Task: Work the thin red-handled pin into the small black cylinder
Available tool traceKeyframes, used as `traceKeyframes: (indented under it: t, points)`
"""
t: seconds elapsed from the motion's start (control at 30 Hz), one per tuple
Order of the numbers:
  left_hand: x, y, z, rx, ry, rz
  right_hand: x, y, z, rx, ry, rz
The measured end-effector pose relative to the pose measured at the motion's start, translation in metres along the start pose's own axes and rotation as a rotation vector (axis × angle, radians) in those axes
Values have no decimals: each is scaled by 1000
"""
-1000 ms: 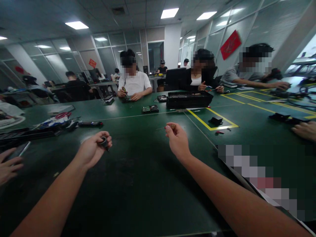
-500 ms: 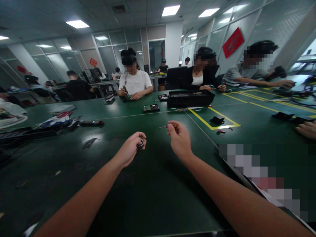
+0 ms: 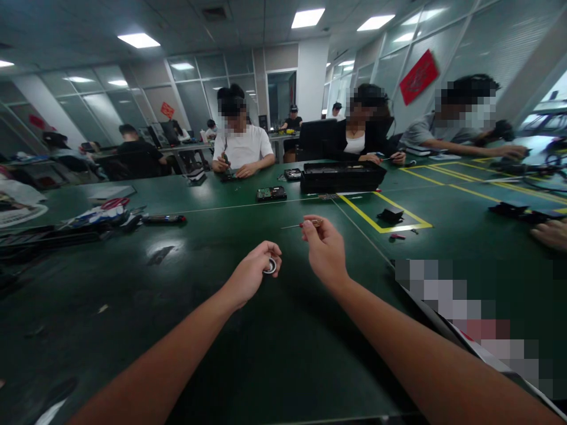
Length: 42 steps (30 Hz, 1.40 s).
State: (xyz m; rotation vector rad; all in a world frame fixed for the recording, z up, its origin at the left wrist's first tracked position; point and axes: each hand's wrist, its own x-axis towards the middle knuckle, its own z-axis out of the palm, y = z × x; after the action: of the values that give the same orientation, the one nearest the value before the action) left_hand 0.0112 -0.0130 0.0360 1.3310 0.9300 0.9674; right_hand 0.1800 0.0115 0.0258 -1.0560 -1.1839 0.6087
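the tabletop (image 3: 274,366) is smooth and glossy, a hard green coat that throws back light in a pale bloom. the screwdriver (image 3: 301,225) shows a slim, shiny metal shaft and a handle that looks like translucent plastic (its finish is mostly covered). the ring (image 3: 271,271) has a bright, metal-looking rim. the long black housing (image 3: 341,182) reads as satin plastic, and the drive-like unit (image 3: 271,193) bears a green circuit board over dark metal. the yellow tape (image 3: 405,228) lies flat and matt. the red hanging (image 3: 419,77) looks like paper, the partition (image 3: 478,59) like sleek glass, the white shirt (image 3: 245,150) like soft, matt cloth.
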Motion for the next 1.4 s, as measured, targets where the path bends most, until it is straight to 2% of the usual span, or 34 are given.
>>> traceKeyframes:
  t: [0.13, 0.27, 0.47, 0.67, 1.13, 1.4]
  points:
    - [3, -3, -6, 114, 4, 16, -2, -4, 0, -1, -7, -15]
    - [4, -4, -11, 116, -20, 16, -3, -5, -1, -24, -24, -26]
    - [1, -4, -11, 187, -54, -17, -3, -6, -1, -21, -14, -35]
    - [1, -7, -14, 139, -108, -17, -4, -8, -2, -34, -25, -19]
    - [-4, 0, -11, 236, -164, -19, -3, -4, -1, -9, -34, -15]
    - [0, -3, -18, 300, -80, 28, -3, -13, -1, 36, 0, -27]
